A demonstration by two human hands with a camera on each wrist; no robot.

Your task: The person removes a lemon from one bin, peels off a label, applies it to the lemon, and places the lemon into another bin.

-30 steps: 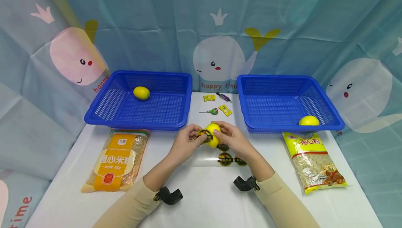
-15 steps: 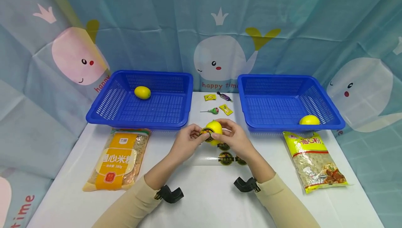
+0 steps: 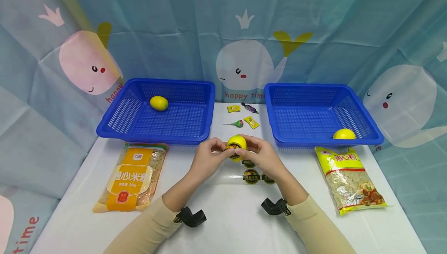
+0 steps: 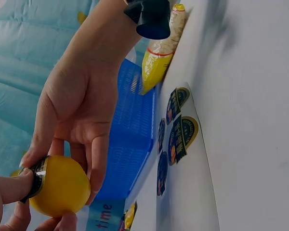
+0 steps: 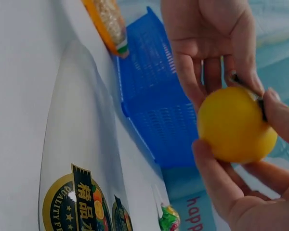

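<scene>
Two blue perforated baskets stand at the back of the white table [image 3: 230, 223]. The left basket [image 3: 115, 124], in the centre-left of the head view, holds one lemon [image 3: 158, 103] near its far left corner. The right basket [image 3: 363, 129], centre-right, holds one lemon [image 3: 343, 134] against its near wall, toward the right.

Count: three lemons in all, one per basket and one in hand. Two sealed food bags: an orange-labelled bag [image 3: 130, 176] lying just in front of the left basket, and a yellow-labelled bag [image 3: 349, 186] just in front of the right basket. Between the baskets lie four sweets: two yellow-wrapped candies [image 3: 233, 108] [image 3: 250, 122], one purple-wrapped candy [image 3: 249, 108] and one lollipop [image 3: 236, 124]. A clear sticker sheet [image 3: 223, 178] lies flat at mid-table; the head view shows three dark round stickers on it, partly covered by the right hand, and the left wrist view shows about four.

The third lemon [image 3: 237, 143] is held above the table at the centre of the frame, over the far edge of the sticker sheet and between both hands. The left hand [image 3: 206, 160] grips it from the left, thumb and fingertips pinching a dark round sticker [image 4: 37, 177] against its skin. The right hand [image 3: 263, 159] grasps it from the right, fingers curled round the fruit and thumb on the sticker's edge. Both hands are closed on the lemon; neither is free.
</scene>
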